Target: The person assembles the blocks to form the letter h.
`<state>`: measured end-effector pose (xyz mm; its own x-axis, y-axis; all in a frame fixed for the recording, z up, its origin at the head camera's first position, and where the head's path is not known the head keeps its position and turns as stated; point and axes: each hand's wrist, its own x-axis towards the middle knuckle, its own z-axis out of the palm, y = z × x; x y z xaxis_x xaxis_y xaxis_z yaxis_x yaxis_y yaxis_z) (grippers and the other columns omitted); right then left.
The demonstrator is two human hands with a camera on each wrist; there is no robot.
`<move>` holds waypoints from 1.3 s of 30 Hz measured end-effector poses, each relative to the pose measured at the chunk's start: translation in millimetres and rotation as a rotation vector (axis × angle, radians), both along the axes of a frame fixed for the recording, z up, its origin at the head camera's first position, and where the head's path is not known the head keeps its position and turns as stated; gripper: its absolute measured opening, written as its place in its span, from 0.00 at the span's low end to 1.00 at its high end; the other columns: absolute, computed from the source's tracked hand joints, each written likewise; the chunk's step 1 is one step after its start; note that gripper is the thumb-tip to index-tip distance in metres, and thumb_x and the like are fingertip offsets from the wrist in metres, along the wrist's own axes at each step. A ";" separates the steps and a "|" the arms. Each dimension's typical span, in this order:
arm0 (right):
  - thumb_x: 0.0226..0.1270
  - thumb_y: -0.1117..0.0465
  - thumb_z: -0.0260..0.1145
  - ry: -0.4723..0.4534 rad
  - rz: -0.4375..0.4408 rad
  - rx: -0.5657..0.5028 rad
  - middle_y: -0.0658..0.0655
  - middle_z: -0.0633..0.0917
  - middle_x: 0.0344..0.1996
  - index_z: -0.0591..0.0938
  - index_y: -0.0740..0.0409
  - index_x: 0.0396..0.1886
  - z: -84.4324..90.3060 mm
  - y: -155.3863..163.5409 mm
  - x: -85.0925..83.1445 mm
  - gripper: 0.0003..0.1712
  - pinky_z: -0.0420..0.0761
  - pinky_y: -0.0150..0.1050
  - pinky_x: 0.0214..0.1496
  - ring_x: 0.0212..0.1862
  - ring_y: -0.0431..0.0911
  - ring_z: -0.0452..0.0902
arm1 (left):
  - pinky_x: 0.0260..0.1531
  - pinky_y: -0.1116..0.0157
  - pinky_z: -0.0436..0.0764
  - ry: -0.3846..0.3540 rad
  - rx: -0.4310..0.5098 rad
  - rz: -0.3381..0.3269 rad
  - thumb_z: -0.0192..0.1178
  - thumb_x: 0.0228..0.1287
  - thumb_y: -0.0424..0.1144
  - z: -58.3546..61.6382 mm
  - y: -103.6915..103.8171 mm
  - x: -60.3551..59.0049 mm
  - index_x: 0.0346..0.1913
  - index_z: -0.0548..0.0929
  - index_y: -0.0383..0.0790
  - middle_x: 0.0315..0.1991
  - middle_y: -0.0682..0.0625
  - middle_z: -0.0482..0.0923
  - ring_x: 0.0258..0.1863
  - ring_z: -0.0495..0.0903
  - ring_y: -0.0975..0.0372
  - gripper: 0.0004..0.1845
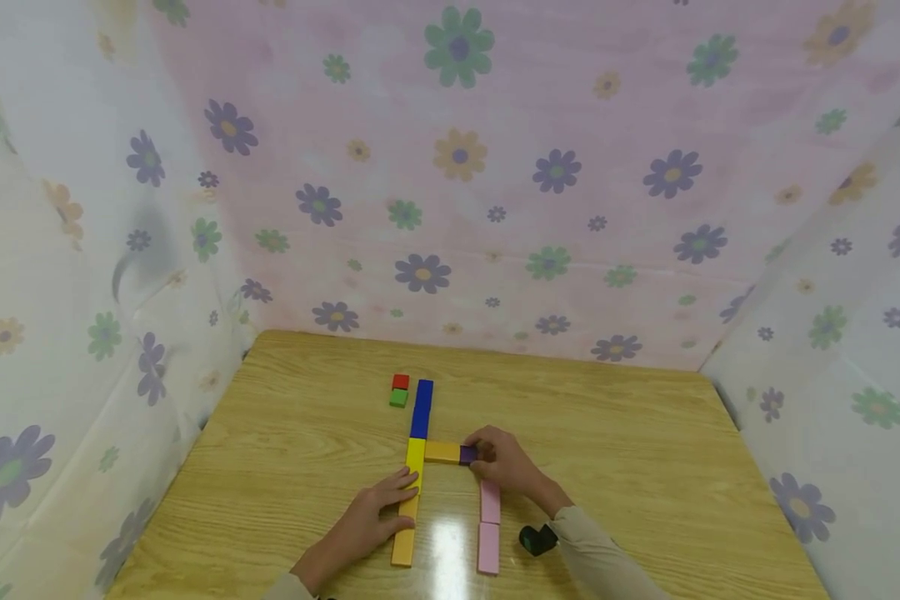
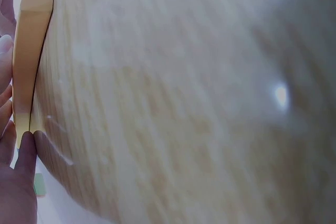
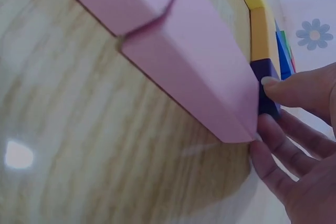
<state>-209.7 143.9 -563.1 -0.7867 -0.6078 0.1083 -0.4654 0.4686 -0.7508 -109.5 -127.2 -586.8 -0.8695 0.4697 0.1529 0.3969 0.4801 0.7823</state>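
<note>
Closest in on the wooden table (image 1: 270,467), well away from its far edge, lay an orange strip (image 1: 402,547) and, over toward the right edge, two pink blocks (image 1: 488,548) end to end, a dark object (image 1: 537,540) beside them by the right sleeve (image 1: 607,554). And there was the left hand (image 1: 363,521), right on the line! Its fingers were slightly spread, thumb apart, resting on the orange strip and the yellow block (image 1: 416,457) beyond it. Next, the crosspiece: an orange block (image 1: 442,452) ran out from the yellow toward the right edge, and at its end sat the purple block (image 1: 466,455), pinched between thumb and fingers of the right hand (image 1: 512,467)! Farther still, a blue strip (image 1: 422,408) carried the line toward the far edge; on its left, toward the far left corner, sat a green block (image 1: 398,398), a red block (image 1: 401,382) just behind it.
</note>
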 end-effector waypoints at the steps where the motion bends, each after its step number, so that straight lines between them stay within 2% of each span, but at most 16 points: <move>1: 0.53 0.68 0.64 -0.001 -0.001 0.006 0.54 0.77 0.38 0.76 0.58 0.46 0.7 0.2 -0.7 0.18 0.76 0.34 0.35 0.35 0.44 0.73 | 0.55 0.54 0.65 0.000 0.002 0.000 0.59 0.55 0.46 0.2 0.0 0.0 0.56 0.73 0.43 0.62 0.52 0.62 0.63 0.56 0.57 0.25; 10: 0.56 0.64 0.64 -0.007 -0.015 0.022 0.55 0.78 0.40 0.76 0.60 0.45 8.7 0.2 -7.3 0.15 0.77 0.33 0.34 0.36 0.44 0.74 | 0.55 0.55 0.66 0.024 -0.002 0.002 0.58 0.55 0.46 -0.9 -0.8 -1.1 0.56 0.73 0.43 0.62 0.52 0.62 0.63 0.56 0.57 0.25; 18: 0.56 0.69 0.62 0.066 0.028 -0.018 0.63 0.77 0.40 0.75 0.66 0.44 25.2 -1.9 -15.1 0.15 0.76 0.33 0.29 0.33 0.48 0.75 | 0.54 0.55 0.66 0.019 -0.001 -0.002 0.58 0.55 0.47 -0.7 -1.3 -0.7 0.57 0.72 0.43 0.62 0.52 0.61 0.63 0.56 0.56 0.25; 23: 0.58 0.70 0.60 0.045 0.048 -0.047 0.66 0.76 0.40 0.75 0.64 0.44 55.0 -11.0 -11.6 0.13 0.77 0.37 0.29 0.34 0.53 0.75 | 0.54 0.55 0.67 0.027 0.002 -0.010 0.58 0.55 0.46 0.4 -2.1 -1.1 0.57 0.72 0.41 0.62 0.51 0.62 0.63 0.57 0.55 0.26; 25: 0.58 0.68 0.61 0.013 0.028 -0.046 0.66 0.76 0.41 0.75 0.63 0.43 67.0 -16.5 -9.1 0.13 0.78 0.38 0.30 0.35 0.56 0.75 | 0.54 0.55 0.67 0.022 0.004 -0.009 0.58 0.55 0.46 1.1 -2.3 -0.8 0.57 0.72 0.41 0.62 0.51 0.62 0.63 0.57 0.55 0.26; 27: 0.57 0.68 0.61 0.011 0.021 -0.050 0.65 0.76 0.41 0.75 0.62 0.44 65.7 -19.8 -13.0 0.13 0.78 0.37 0.30 0.35 0.55 0.75 | 0.54 0.55 0.67 0.018 0.005 -0.008 0.58 0.55 0.46 1.6 -2.3 -0.6 0.57 0.72 0.41 0.62 0.51 0.62 0.63 0.57 0.55 0.26; 34: 0.57 0.67 0.62 0.045 0.010 -0.011 0.63 0.77 0.42 0.76 0.57 0.45 44.1 -28.7 -37.2 0.14 0.77 0.32 0.28 0.35 0.48 0.76 | 0.54 0.54 0.67 0.027 0.018 -0.010 0.58 0.55 0.46 0.2 -2.2 -1.3 0.57 0.72 0.39 0.62 0.50 0.62 0.63 0.57 0.55 0.26; 39: 0.57 0.65 0.62 0.038 0.023 -0.012 0.63 0.77 0.43 0.76 0.60 0.46 43.3 -39.1 -50.0 0.15 0.77 0.33 0.30 0.35 0.48 0.76 | 0.54 0.55 0.67 0.024 0.013 -0.009 0.58 0.55 0.47 -1.7 -2.9 -1.2 0.57 0.72 0.40 0.62 0.51 0.62 0.63 0.57 0.56 0.26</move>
<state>-259.7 104.8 -519.8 -0.7679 -0.6239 0.1450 -0.5041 0.4491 -0.7377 -110.7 -130.1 -588.5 -0.8613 0.4752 0.1798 0.4198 0.4663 0.7787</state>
